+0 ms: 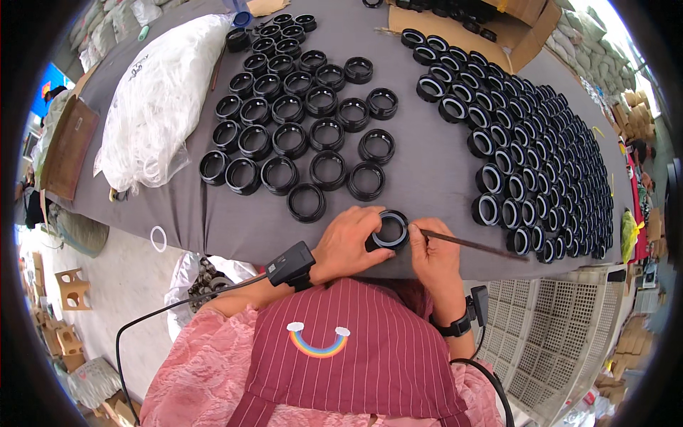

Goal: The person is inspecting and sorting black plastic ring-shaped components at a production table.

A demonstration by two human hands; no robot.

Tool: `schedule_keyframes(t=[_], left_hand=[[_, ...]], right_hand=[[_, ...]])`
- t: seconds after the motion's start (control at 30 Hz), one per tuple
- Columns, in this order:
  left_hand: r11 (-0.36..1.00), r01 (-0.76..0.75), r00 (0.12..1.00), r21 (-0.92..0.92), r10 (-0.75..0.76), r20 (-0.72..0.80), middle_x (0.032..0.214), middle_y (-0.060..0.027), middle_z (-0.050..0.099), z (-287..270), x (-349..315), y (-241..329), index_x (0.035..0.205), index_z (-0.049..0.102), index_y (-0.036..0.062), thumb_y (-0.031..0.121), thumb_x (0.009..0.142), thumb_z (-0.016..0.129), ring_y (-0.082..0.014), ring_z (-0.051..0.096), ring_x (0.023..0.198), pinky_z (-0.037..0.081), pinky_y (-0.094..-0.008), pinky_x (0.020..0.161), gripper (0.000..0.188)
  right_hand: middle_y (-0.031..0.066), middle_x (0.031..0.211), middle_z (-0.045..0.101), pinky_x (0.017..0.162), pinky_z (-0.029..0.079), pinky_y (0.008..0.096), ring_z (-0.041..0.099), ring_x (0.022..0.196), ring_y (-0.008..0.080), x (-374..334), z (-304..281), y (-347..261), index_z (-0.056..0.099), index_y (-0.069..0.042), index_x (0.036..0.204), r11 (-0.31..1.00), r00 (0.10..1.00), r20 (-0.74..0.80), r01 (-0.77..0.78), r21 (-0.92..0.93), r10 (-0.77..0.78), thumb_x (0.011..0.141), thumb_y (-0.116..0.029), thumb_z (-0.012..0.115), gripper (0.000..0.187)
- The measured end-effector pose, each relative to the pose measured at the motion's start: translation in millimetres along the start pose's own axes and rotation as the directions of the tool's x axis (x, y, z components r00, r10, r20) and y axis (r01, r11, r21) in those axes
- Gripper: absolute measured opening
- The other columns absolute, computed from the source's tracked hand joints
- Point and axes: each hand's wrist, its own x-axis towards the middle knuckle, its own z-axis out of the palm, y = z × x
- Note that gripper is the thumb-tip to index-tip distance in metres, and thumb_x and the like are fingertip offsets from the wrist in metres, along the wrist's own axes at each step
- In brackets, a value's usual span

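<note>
My left hand [345,243] is closed around a black ring-shaped collar [405,225] at the table's near edge, thumb at its near side. A pale grey ring lies inside the collar's rim. Pinched in my right hand [435,260] is a thin dark stick [480,247], its long end pointing right; those fingertips are at the collar's right side, hiding the stick's other end. Several black collars [279,175] without a visible pale ring stand in loose rows ahead and left. On the right, many collars [489,209] show pale rings inside and are packed close together.
A large clear bag of white rings [160,99] lies on the grey cloth-covered table [420,171] at left. One white ring [164,240] is by the left edge. Cardboard boxes [530,46] holding black parts stand at the back. A pale plastic crate [569,320] stands below right.
</note>
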Motion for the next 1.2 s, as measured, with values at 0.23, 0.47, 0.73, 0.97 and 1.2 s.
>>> schedule_keyframes(t=[0.23, 0.47, 0.73, 0.97, 1.2], left_hand=[[1.0, -0.015, 1.0, -0.002, 0.015, -0.011, 0.122, -0.0246, 0.064, 0, 1, 2, 0.088, 0.053, 0.0026, 0.026, 0.069, 0.086, -0.0424, 0.059, 0.105, 0.049, -0.0474, 0.086, 0.045], [0.997, 0.075, 0.997, -0.005, -0.075, -0.028, 0.115, -0.0216, 0.064, 3, 2, 1, 0.109, 0.057, 0.0013, 0.027, 0.069, 0.084, -0.0408, 0.06, 0.103, 0.049, -0.0473, 0.086, 0.054], [0.994, 0.113, 0.994, 0.01, -0.113, -0.007, 0.112, -0.0209, 0.063, -1, 4, 4, 0.127, 0.052, 0.0012, 0.027, 0.069, 0.084, -0.0402, 0.06, 0.103, 0.048, -0.0477, 0.089, 0.071], [0.994, -0.101, 0.995, -0.044, 0.1, -0.029, 0.115, -0.0183, 0.06, -18, -7, 14, 0.123, 0.056, -0.0004, 0.026, 0.067, 0.081, -0.0377, 0.058, 0.106, 0.047, -0.0455, 0.092, 0.067], [0.93, -0.091, 0.99, 0.356, 0.046, 0.133, 0.113, -0.017, 0.06, -59, 7, 46, 0.124, 0.056, 0.0004, 0.023, 0.066, 0.078, -0.0332, 0.06, 0.102, 0.046, -0.0425, 0.088, 0.067]], right_hand=[[0.013, 0.077, 0.065, 0.059, 0.049, 0.0414, 0.063, 0.066, 0.0342, 3, -9, -3, 0.064, -0.003, 0.084, 0.999, 0.991, 0.131, 0.032, -0.033, -0.027, 0.088, -0.012, 0.069, 0.011], [0.0135, 0.086, 0.071, 0.064, 0.052, 0.0364, 0.068, 0.072, 0.03, 0, 0, 1, 0.07, 0.0, 0.088, 0.961, 0.96, 0.28, -0.094, 0.262, 0.018, 0.09, -0.011, 0.069, 0.011], [0.013, 0.088, 0.072, 0.074, 0.055, 0.0338, 0.07, 0.081, 0.0255, -7, 35, -3, 0.07, -0.001, 0.102, 0.949, 0.998, -0.037, -0.04, 0.314, 0.054, 0.093, -0.009, 0.067, 0.012], [0.0078, 0.09, 0.07, 0.058, 0.045, 0.0248, 0.058, 0.067, 0.0089, -40, 30, 15, 0.066, 0.0, 0.101, 0.703, 0.941, -0.134, -0.134, 0.698, 0.311, 0.105, -0.017, 0.05, 0.023], [0.0148, 0.098, 0.069, 0.055, 0.045, 0.0257, 0.058, 0.063, 0.0122, -46, 29, 31, 0.06, -0.001, 0.102, 0.72, 0.918, -0.245, -0.061, 0.692, 0.313, 0.105, -0.017, 0.048, 0.019]])
